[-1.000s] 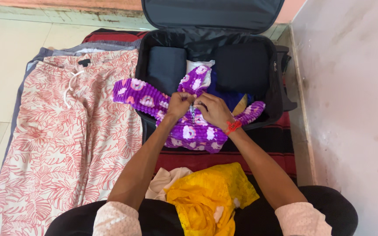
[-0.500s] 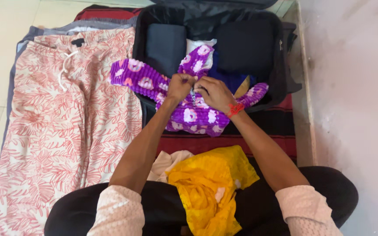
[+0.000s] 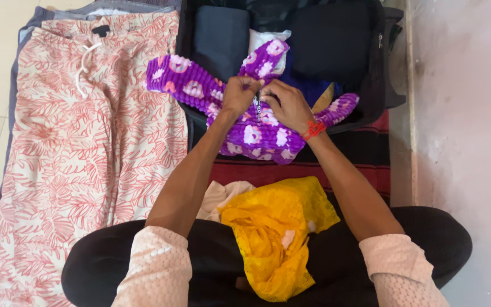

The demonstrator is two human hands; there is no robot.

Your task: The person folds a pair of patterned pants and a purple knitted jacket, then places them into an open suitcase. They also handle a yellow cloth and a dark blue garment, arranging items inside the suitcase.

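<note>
Your left hand [image 3: 238, 95] and your right hand [image 3: 288, 106] meet at the middle of a purple fleece jacket [image 3: 257, 133] with pale flower spots. The fingers of both hands are closed, pinching the fabric on either side of its zip [image 3: 257, 108], which runs down just between your fingertips. The jacket lies over the near edge of an open black suitcase [image 3: 377, 74], one sleeve stretching away to the left of your left fingers, the other to the right past the red thread [image 3: 313, 129] on your right wrist. Beyond your fingers sit dark folded clothes [image 3: 220, 37]. Left of them lie red-patterned trousers [image 3: 86, 148]; a yellow cloth [image 3: 274, 227] rests on your lap.
</note>
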